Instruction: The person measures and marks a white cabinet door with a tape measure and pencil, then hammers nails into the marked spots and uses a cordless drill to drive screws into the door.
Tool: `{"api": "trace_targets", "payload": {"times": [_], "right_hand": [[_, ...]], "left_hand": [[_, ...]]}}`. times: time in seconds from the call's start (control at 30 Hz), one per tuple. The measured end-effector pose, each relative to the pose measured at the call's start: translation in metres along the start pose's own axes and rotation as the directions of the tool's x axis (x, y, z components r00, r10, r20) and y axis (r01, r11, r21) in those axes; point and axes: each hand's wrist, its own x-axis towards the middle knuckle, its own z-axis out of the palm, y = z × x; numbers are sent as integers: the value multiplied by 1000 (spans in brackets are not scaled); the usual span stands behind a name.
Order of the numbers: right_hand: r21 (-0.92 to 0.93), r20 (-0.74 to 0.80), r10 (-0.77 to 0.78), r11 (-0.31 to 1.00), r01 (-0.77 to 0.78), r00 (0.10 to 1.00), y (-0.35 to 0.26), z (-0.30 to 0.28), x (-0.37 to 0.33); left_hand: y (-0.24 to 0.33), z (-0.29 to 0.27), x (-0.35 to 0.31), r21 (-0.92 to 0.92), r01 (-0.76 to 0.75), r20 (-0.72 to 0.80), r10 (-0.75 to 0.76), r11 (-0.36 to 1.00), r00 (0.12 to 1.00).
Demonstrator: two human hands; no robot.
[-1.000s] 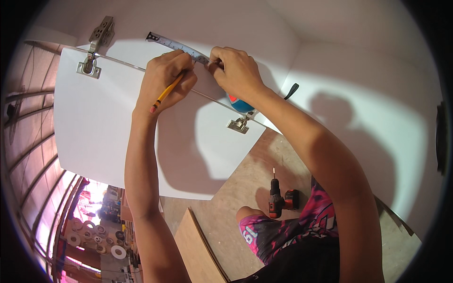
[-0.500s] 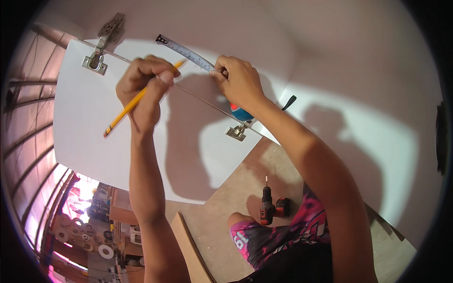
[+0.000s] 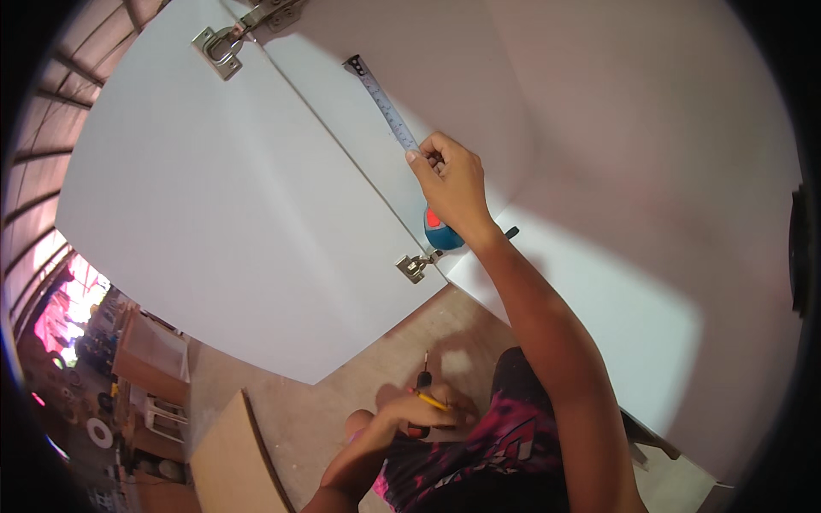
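My right hand [image 3: 453, 184] pinches the silver blade of a tape measure [image 3: 392, 115] just out of its case. The blue and red case [image 3: 440, 231] hangs below the palm, and the hooked blade end points up and left over the white inner panel. Low down, beside my knee, my left hand [image 3: 419, 409] is closed with a yellow pencil [image 3: 430, 398] in it. It lies over a cordless drill [image 3: 424, 379], whose bit points away from me; whether the fingers grip the drill is hidden.
A white door [image 3: 248, 205] joins the white cabinet [image 3: 633, 333] by two metal hinges, a far hinge [image 3: 221, 53] and a near hinge [image 3: 414, 267]. A wooden board [image 3: 239, 462] lies on the concrete floor [image 3: 282, 410] at lower left, with workshop shelves beyond.
My left hand has dropped from the panel edge to the drill, still with the pencil. My right hand keeps the tape measure. The view has shifted and turned.
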Motion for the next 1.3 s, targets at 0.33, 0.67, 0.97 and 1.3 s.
{"api": "trace_targets", "payload": {"times": [0.33,0.67,0.97,1.3], "right_hand": [[48,26,50,998,-51,998,5,10,-2],[88,6,6,996,-7,1000,15,14,0],[71,7,-44,997,44,999,0,14,-4],[72,1,-38,997,38,999,3,15,-4]], "left_hand": [[-172,139,4,-861,-106,-259,-248,498,933],[-168,138,20,-980,-5,-61,-275,197,959],[-185,131,30,-913,-17,-90,-160,408,983],[-191,128,31,-862,-53,-125,-110,504,986]]}}
